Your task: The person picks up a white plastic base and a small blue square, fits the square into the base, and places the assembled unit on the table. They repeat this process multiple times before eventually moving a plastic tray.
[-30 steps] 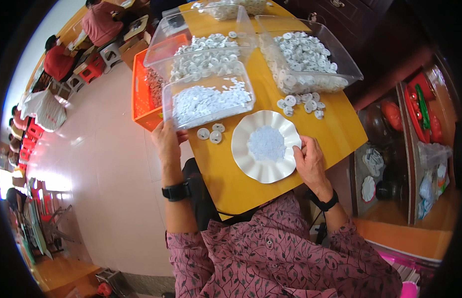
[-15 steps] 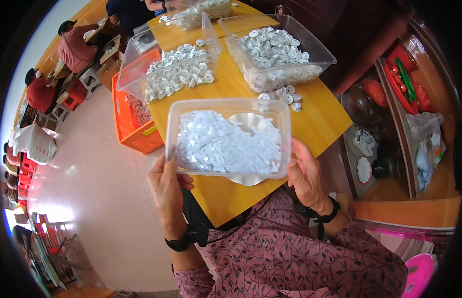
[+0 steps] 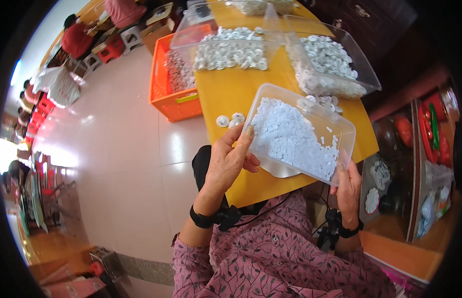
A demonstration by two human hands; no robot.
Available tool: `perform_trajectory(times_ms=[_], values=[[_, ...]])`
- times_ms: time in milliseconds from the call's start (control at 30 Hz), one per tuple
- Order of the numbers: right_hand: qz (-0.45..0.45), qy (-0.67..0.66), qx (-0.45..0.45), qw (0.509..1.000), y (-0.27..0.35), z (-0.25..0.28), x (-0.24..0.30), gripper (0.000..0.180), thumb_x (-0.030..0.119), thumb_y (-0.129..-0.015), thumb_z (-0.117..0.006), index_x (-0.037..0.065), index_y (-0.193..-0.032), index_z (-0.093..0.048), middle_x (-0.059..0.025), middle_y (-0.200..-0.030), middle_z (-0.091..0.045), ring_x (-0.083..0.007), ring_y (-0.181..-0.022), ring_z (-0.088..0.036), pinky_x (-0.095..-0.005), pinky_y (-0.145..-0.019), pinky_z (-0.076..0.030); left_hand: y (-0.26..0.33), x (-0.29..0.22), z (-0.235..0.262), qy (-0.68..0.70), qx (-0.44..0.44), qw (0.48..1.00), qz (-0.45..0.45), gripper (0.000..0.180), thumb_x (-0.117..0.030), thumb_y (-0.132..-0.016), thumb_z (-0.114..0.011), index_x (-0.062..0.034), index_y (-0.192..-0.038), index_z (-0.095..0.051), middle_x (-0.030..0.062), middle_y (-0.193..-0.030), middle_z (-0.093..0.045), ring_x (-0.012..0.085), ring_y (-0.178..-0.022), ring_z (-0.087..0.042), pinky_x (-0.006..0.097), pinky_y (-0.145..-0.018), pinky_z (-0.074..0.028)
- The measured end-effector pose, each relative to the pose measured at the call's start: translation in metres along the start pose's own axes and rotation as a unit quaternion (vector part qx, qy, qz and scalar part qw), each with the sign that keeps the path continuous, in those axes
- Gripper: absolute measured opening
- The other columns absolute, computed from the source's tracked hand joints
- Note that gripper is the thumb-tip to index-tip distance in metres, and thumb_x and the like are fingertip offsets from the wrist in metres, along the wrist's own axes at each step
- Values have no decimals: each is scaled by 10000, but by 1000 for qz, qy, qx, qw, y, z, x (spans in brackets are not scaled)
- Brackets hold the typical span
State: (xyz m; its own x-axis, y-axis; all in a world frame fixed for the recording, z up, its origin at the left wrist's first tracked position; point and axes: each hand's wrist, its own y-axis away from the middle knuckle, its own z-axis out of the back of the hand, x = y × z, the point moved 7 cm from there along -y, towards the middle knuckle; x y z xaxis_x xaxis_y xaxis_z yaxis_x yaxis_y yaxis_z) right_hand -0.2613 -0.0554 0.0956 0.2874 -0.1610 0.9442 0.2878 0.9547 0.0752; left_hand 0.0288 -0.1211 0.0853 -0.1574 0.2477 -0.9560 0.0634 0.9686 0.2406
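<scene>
Between both hands I hold a shallow clear plastic tub (image 3: 346, 130), tilted with its right end lower. A heap of small flat white pieces (image 3: 290, 131) lies in it, thickest toward the left. My left hand (image 3: 230, 158) grips the tub's left end, thumb on the rim and fingers beneath. My right hand (image 3: 347, 185) holds the lower right corner. Under the tub a round silvery dish (image 3: 279, 169) shows in part on the yellow table (image 3: 251, 191). Just past my left hand sit a few round white parts (image 3: 231, 120).
Two larger clear bins, a left one (image 3: 273, 37) and a right one (image 3: 372, 74), hold many round white parts. An orange crate (image 3: 174, 107) stands on the floor left of the table. Shelves (image 3: 412, 174) with assorted goods rise at right. Several people sit at far left.
The tub, level before, has turned and tipped down toward the right. Its white pieces sit more to the left. My view has swung left, and round parts show beside my left hand.
</scene>
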Motion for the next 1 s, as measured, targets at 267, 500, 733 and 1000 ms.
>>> perform_trajectory(times_ms=[267, 500, 733, 1000], values=[[109, 54, 122, 985, 6, -90, 20, 442, 111, -996, -503, -25, -1417, -481, -51, -723, -591, -79, -539, -524, -259, -492, -446, 67, 8, 116, -134, -195, 971, -18, 372, -324, -1000, -572, -14, -1159, -706, 22, -756, -624, 52, -508, -507, 199, -432, -379], [245, 26, 260, 934, 38, -153, 50, 598, 271, -1003, -606, -97, -1423, -392, -189, -974, -698, -133, -568, -616, -264, -555, -494, 118, 45, 211, -102, -349, 931, 13, 346, -290, -1009, -559, -35, -1192, -705, 17, -715, -611, 52, -491, -477, 199, -417, -364], [211, 89, 266, 937, 39, -153, 32, 336, 112, -997, -588, -73, -1274, -548, -171, -971, -706, -138, -576, -637, -258, -523, -526, 99, 147, 290, 21, -442, 896, 26, 338, -305, -1009, -560, 9, -1043, -680, 34, -686, -600, 85, -527, -542, 213, -458, -433], [195, 162, 260, 932, 37, -155, 5, 240, 43, -969, -602, -67, -1182, -590, -149, -924, -706, -148, -587, -640, -260, -524, -518, 6, 316, 347, 159, -488, 854, 82, 292, -49, -934, -519, 30, -1215, -497, 177, -1045, -612, 281, -683, -660, 389, -567, -625]])
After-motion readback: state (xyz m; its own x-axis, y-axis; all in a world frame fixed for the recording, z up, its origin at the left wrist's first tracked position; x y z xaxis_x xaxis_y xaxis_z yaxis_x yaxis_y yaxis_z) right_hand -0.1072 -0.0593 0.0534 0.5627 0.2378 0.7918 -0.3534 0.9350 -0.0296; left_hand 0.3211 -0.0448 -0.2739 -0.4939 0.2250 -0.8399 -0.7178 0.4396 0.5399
